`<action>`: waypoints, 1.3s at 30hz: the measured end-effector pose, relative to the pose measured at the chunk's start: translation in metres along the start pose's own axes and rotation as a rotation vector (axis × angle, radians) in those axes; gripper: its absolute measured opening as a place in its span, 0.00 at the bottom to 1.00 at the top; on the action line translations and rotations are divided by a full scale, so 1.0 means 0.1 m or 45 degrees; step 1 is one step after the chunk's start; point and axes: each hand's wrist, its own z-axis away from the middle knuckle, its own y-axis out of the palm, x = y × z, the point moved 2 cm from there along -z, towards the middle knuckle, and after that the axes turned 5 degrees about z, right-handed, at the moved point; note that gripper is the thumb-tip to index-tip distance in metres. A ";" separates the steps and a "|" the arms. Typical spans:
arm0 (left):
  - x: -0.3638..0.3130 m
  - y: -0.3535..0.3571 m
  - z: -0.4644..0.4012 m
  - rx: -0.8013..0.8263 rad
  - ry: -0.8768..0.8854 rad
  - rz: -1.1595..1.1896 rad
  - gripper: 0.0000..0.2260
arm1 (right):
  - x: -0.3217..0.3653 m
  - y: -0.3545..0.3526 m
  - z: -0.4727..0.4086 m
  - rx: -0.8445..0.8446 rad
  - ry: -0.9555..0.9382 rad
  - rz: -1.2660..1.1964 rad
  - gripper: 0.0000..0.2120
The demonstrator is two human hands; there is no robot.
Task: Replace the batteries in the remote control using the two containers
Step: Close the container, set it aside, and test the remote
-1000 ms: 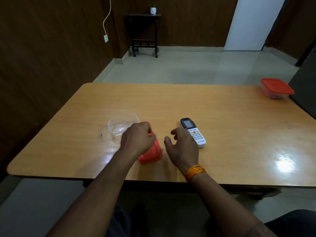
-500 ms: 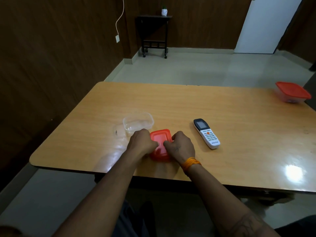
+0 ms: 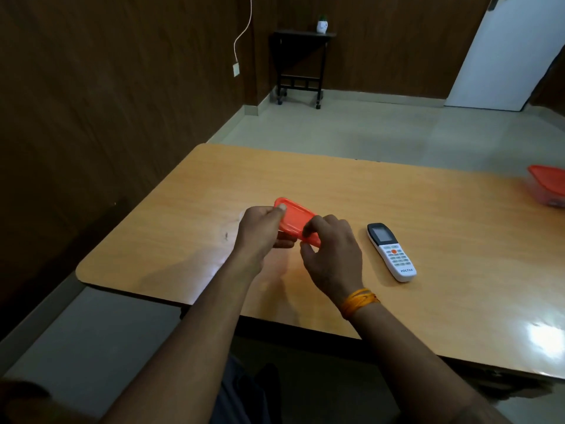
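Note:
Both hands hold a red plastic lid [image 3: 293, 220], tilted and raised a little above the wooden table [image 3: 428, 203]. My left hand [image 3: 261, 232] grips its left end, thumb on top. The fingers of my right hand [image 3: 331, 254] pinch its right end. The clear container seen earlier does not show; the lid and my hands cover that spot. A white remote control [image 3: 393, 254] with a dark screen lies face up just right of my right hand. A second container with a red lid [image 3: 547, 188] stands at the table's far right edge.
A dark wood-panelled wall runs close along the left side of the table. A small black side table [image 3: 301, 62] stands in the far corner of the room. The table's near edge lies just below my forearms.
The red lid lay flat on the table under both hands; now it is lifted and tilted, moved back to where the clear container stood. The remote has not moved.

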 end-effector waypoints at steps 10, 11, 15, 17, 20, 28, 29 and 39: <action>0.09 -0.37 -0.39 -0.160 0.003 -0.005 0.12 | -0.16 0.27 -0.70 0.190 0.788 -0.710 0.10; 0.13 -0.41 -0.42 -0.214 0.030 -0.129 0.11 | -0.14 0.30 -0.76 0.207 0.816 -0.731 0.11; 0.21 -0.53 -0.54 -0.468 0.199 -0.597 0.15 | -0.11 0.46 -0.93 0.208 0.850 -0.708 0.12; 0.23 -0.56 -0.58 -0.507 0.189 -0.641 0.16 | -0.12 0.56 -0.96 0.219 0.896 -0.677 0.11; 0.29 -0.57 -0.65 -0.503 0.158 -0.675 0.17 | -0.18 0.68 -0.92 0.263 0.958 -0.635 0.09; 0.36 -0.58 -0.75 -0.557 0.116 -0.676 0.15 | -0.24 0.85 -0.89 0.286 0.930 -0.611 0.05; 0.38 -0.59 -0.76 -0.556 0.106 -0.665 0.15 | -0.23 0.85 -0.89 0.297 0.927 -0.607 0.04; 0.45 -0.60 -0.85 -0.498 0.034 -0.645 0.14 | -0.22 0.89 -0.86 0.372 0.926 -0.645 0.04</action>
